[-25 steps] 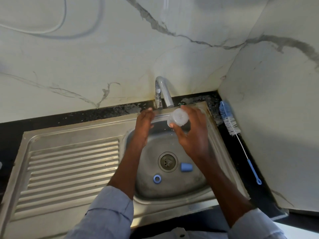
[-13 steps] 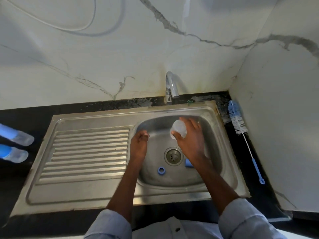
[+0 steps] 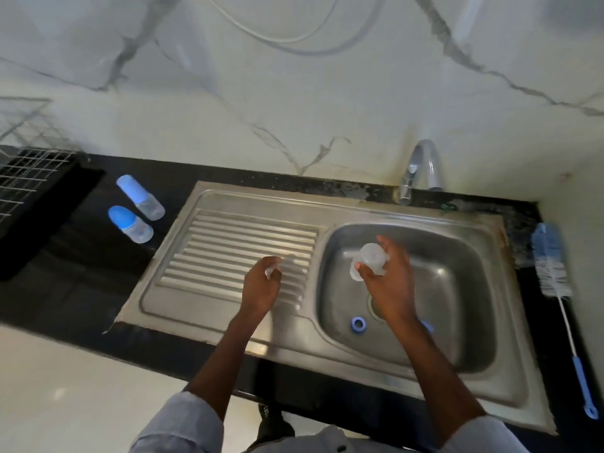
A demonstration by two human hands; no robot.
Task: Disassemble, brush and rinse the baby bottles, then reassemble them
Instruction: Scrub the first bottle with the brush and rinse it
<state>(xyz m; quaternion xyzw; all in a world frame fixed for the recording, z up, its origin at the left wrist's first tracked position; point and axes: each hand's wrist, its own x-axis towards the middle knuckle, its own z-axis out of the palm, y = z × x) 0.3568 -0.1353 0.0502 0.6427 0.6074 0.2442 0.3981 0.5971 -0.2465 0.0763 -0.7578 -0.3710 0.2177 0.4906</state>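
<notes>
Left hand (image 3: pixel 261 286) now over ribbed steel drainboard (image 3: pixel 228 250), pinching clear teat (image 3: pixel 271 272).

The small clear piece (image 3: pixel 271 272) pinched in the curled fingers of the left hand (image 3: pixel 260 291) is mostly covered by them and too blurred to identify. The right hand (image 3: pixel 387 282) wraps the clear plastic bottle body (image 3: pixel 367 260), hiding its far side. The right wrist covers most of the round steel drain (image 3: pixel 376 307) and all but a sliver of a blue plastic piece (image 3: pixel 428 326) in the basin. The wire dish rack (image 3: pixel 24 168) is cut off by the left edge. Printing on the two capped baby bottles (image 3: pixel 137 212) is too small to read.
</notes>
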